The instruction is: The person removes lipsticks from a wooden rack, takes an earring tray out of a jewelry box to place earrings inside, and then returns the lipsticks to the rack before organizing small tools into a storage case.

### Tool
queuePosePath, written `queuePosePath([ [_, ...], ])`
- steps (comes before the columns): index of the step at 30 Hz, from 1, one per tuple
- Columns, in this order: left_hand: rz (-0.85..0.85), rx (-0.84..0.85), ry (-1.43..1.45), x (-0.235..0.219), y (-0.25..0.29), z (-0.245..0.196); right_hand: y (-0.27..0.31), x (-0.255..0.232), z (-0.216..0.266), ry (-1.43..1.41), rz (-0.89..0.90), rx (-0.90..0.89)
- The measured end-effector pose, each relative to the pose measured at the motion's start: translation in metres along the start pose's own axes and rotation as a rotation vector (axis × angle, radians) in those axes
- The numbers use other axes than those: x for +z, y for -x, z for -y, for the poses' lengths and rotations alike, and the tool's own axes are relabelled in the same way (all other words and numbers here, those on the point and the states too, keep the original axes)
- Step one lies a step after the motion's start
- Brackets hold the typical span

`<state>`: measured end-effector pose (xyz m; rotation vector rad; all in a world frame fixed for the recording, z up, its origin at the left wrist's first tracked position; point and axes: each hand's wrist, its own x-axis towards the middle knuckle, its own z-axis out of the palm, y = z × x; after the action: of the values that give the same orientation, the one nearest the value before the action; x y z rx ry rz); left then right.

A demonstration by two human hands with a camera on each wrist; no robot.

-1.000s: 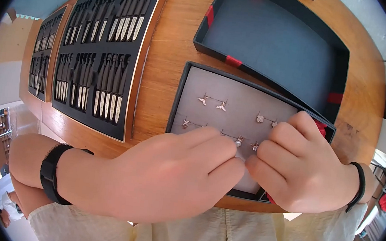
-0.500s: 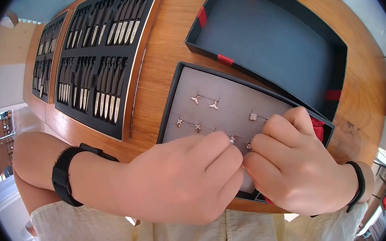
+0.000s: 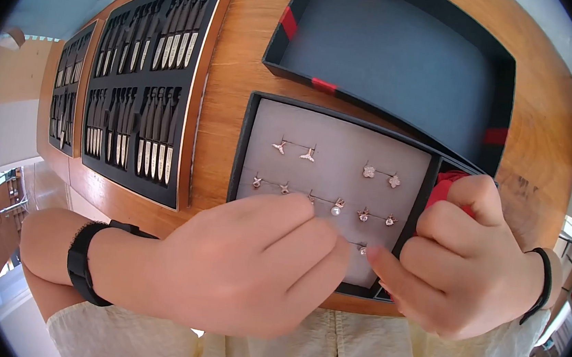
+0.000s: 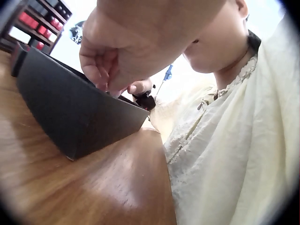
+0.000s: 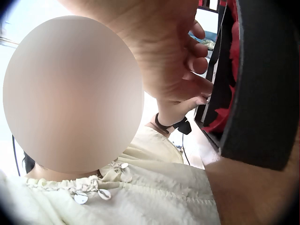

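Note:
A black box (image 3: 237,167) with a grey padded insert (image 3: 346,129) holds several small earrings. One earring (image 3: 362,250) in the lowest row sits right at the index fingertip of my right hand (image 3: 463,264), whose other fingers are curled. My left hand (image 3: 257,265) covers the lower left of the insert with bent fingers; in the left wrist view its fingertips (image 4: 101,84) gather by the box rim. I cannot tell what is between them. Just above it a pearl earring (image 3: 336,209) shows, with star-shaped and flower-shaped earrings (image 3: 394,181) around.
Behind the box lies a black lid (image 3: 394,58) with red ribbon patches. Red petals (image 3: 452,181) fill a narrow side compartment under my right hand. On the left, a large tray (image 3: 151,76) and a smaller tray (image 3: 67,88) hold dark-handled pieces with pale ends on the wooden table (image 3: 236,50).
My right hand has moved right and slightly down, apart from the left, uncovering more earrings. The left hand shifts slightly left; the box and trays slide left in view.

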<state>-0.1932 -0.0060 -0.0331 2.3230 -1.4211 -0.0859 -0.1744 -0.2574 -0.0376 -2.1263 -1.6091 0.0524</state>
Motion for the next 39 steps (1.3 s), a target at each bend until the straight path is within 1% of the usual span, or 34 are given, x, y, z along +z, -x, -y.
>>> queuePosePath([
  [4, -0.008, -0.003, 0.03, 0.003, 0.0, 0.004, -0.001, -0.002, 0.002, -0.008, 0.014, -0.025],
  [7, 0.001, -0.01, 0.088, 0.006, -0.004, 0.004, -0.001, 0.002, 0.002, 0.021, 0.05, -0.075],
  [10, 0.011, 0.009, 0.058, 0.008, -0.004, 0.004, 0.0, 0.005, 0.002, 0.045, 0.026, -0.082],
  [13, -0.017, 0.018, 0.008, 0.011, -0.003, 0.002, 0.001, 0.006, 0.002, 0.044, 0.026, -0.082],
  [16, -0.018, -0.031, 0.018, 0.012, -0.003, -0.001, 0.001, 0.007, 0.001, 0.041, 0.015, -0.075],
  [19, -0.016, 0.014, -0.038, 0.013, -0.002, -0.001, 0.002, 0.006, 0.002, 0.064, 0.005, -0.078],
  [21, -0.037, 0.038, -0.047, 0.014, -0.001, 0.0, 0.003, 0.003, 0.001, 0.076, 0.017, -0.147],
  [22, -0.037, 0.038, -0.046, 0.014, -0.001, 0.0, 0.003, 0.006, 0.002, 0.076, 0.017, -0.147],
  [24, -0.052, 0.067, -0.058, 0.015, -0.001, 0.002, 0.001, 0.013, 0.003, 0.16, -0.088, -0.169],
  [25, -0.052, 0.067, -0.057, 0.016, -0.001, 0.002, 0.002, 0.013, 0.002, 0.16, -0.088, -0.168],
  [27, -0.059, 0.057, -0.044, 0.017, 0.0, 0.001, 0.004, 0.013, 0.0, 0.102, -0.032, -0.159],
  [28, -0.058, 0.055, -0.042, 0.017, -0.001, 0.002, 0.003, 0.012, 0.0, 0.099, -0.031, -0.16],
  [30, -0.052, 0.078, -0.062, 0.017, -0.002, 0.003, 0.001, 0.008, 0.0, 0.103, 0.026, -0.128],
  [34, -0.032, 0.099, -0.093, 0.016, -0.002, 0.003, 0.002, 0.01, 0.0, 0.092, 0.005, -0.134],
  [37, -0.069, 0.091, -0.057, 0.014, 0.003, 0.006, 0.002, 0.009, 0.0, 0.068, 0.018, -0.119],
  [39, -0.051, 0.032, 0.003, 0.011, 0.005, 0.008, 0.003, 0.01, 0.0, 0.085, 0.018, -0.127],
])
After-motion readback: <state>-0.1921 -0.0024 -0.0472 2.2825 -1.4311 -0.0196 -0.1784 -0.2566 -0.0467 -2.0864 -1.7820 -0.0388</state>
